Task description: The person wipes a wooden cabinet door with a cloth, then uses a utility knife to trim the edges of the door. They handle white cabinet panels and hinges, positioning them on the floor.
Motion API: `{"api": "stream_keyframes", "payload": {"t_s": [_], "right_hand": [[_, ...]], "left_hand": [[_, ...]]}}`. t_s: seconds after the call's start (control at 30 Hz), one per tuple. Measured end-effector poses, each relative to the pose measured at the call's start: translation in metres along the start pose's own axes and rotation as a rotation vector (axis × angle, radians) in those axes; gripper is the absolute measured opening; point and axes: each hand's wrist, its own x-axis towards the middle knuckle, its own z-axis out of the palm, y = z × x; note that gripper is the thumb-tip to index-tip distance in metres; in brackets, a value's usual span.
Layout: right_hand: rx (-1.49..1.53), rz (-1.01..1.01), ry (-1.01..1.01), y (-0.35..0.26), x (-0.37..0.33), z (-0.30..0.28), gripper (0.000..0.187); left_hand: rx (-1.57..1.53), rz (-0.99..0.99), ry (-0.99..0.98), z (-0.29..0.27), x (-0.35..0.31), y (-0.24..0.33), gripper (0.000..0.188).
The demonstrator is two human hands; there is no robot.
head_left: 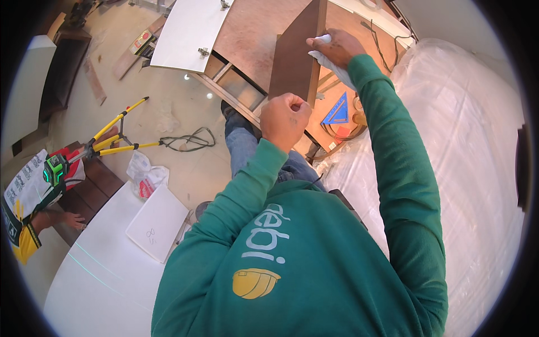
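A dark brown board (296, 53) stands on edge on the wooden work surface in front of me. My right hand (339, 48) is closed round a crumpled white cloth (332, 66) beside the board's right edge. At the near end of the board my left hand (285, 121) makes a fist with the fingers curled in. Anything inside that fist is hidden. A blue set square (337, 110) lies on the surface below my right hand.
White panel with metal hinges (188, 33) at upper left. A green laser level (55, 168) is beside a yellow tripod (115, 123); near it is another person's hand (73, 220). Plastic sheeting (455, 146) covers something bulky at right. Cable (188, 140) on the floor.
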Motion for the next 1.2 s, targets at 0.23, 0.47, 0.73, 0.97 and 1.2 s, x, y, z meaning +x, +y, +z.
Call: {"api": "stream_keyframes", "payload": {"t_s": [0.23, 0.47, 0.73, 0.97, 1.2], "right_hand": [[-0.012, 0.037, 0.009, -0.003, -0.002, -0.001, 0.063], [-0.039, 0.044, 0.027, 0.009, 0.001, 0.002, 0.068], [0.023, 0.053, -0.018, 0.005, -0.002, 0.000, 0.068], [-0.013, 0.045, 0.030, 0.002, 0.003, 0.005, 0.069], [-0.044, 0.038, 0.026, -0.004, 0.003, 0.002, 0.069]], "left_hand": [[0.142, 0.036, -0.163, 0.003, 0.012, 0.004, 0.023], [0.033, 0.165, -0.181, 0.016, -0.022, -0.036, 0.022], [-0.229, -0.039, -0.037, 0.001, -0.032, -0.020, 0.018], [-0.058, 0.061, 0.071, 0.010, -0.010, -0.010, 0.019], [0.191, 0.158, 0.020, 0.006, 0.001, -0.002, 0.014]]}}
